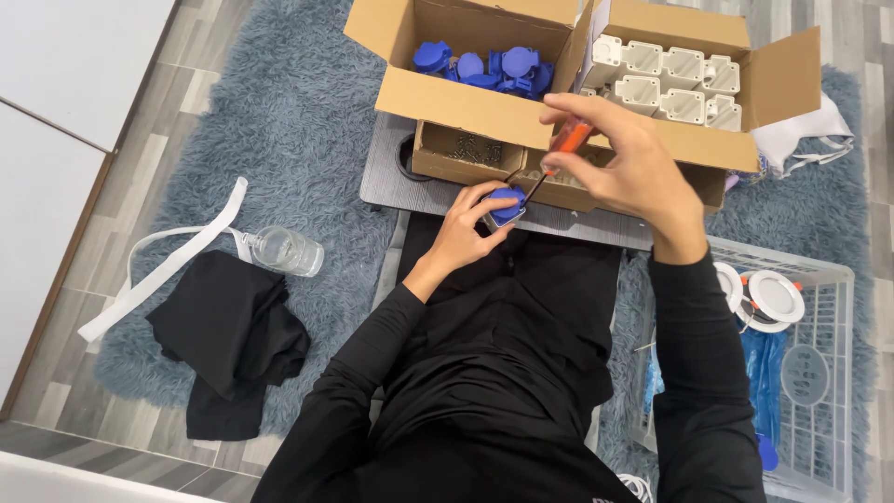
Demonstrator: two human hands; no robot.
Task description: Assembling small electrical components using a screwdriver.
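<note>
Centre frame: left hand [466,228] fingers closed round blue part [506,204] at worktop [391,182] edge; right hand [619,163] fingers pinching screwdriver [557,154], tip on part. Boxes [466,93] close above.

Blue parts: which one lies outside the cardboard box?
The blue part gripped in the left hand, under the screwdriver tip; the other blue parts sit heaped inside the box.

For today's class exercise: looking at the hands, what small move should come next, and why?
Probably turn the screwdriver: the right hand grips its orange handle with the tip down on the blue part, which the left hand steadies on the small table.
</note>
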